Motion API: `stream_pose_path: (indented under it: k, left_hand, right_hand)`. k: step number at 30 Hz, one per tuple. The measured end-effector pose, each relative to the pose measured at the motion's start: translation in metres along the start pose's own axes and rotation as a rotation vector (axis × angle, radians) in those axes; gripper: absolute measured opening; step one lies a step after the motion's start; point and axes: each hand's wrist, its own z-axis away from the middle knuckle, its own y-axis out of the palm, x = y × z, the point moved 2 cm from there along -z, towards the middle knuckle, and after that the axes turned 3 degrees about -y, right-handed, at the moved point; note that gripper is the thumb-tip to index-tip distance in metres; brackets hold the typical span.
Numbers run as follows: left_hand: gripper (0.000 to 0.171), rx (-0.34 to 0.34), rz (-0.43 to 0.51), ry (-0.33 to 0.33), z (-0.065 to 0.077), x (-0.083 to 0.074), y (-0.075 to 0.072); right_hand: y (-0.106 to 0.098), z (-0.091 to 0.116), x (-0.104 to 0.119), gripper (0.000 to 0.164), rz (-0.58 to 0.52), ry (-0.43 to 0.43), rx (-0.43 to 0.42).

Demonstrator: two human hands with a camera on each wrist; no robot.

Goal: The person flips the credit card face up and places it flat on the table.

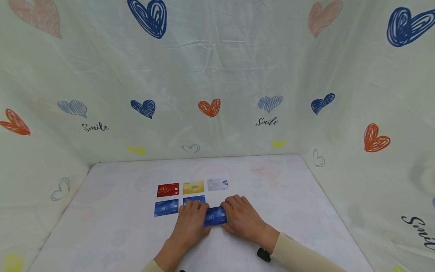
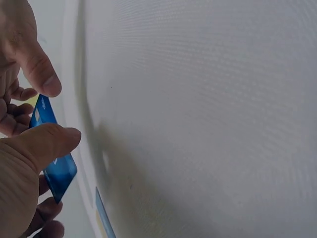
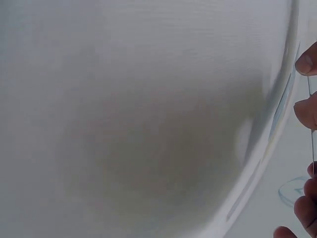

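Note:
A blue VIP bank-style card is held up between both hands, its printing upside down in the head view. My left hand pinches its left end between thumb and fingers. At the opposite end, my right hand pinches the card too. In the left wrist view, the thumb lies across the blue face. The right wrist view catches the card nearly edge-on. Another blue card lies on the table just beyond the left hand, which partly covers it. To its left lies a further blue VIP card.
Farther back lie a red VIP card, a gold card and a silver card in a row. The white-covered table is enclosed by a heart-printed curtain. A black object sits by the right wrist.

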Motion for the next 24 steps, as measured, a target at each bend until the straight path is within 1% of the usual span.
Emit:
stream_pose_path:
  k: [3, 6, 9, 12, 17, 24]
  left_hand:
    - [0.073, -0.004, 0.001, 0.011, -0.003, -0.002, 0.003]
    - [0.072, -0.036, -0.006, 0.033, -0.007, -0.005, 0.005]
    - [0.070, -0.056, -0.015, 0.059, -0.014, -0.010, 0.007]
    - [0.070, -0.044, -0.029, 0.071, -0.022, -0.013, 0.011]
    - [0.069, -0.015, -0.051, 0.066, -0.031, -0.015, 0.016]
    - [0.066, -0.017, -0.046, 0.061, -0.038, -0.016, 0.018]
  right_hand:
    - [0.003, 0.005, -0.007, 0.061, -0.047, 0.047, 0.021]
    - [0.004, 0.009, -0.014, 0.060, -0.083, 0.080, 0.028]
    - [0.005, 0.011, -0.021, 0.059, -0.085, 0.095, 0.027]
    - [0.008, 0.012, -0.028, 0.059, -0.072, 0.097, 0.018]
    - [0.012, 0.010, -0.035, 0.056, -0.061, 0.099, 0.036]
    - [0.016, 0.009, -0.041, 0.054, -0.104, 0.136, 0.078]
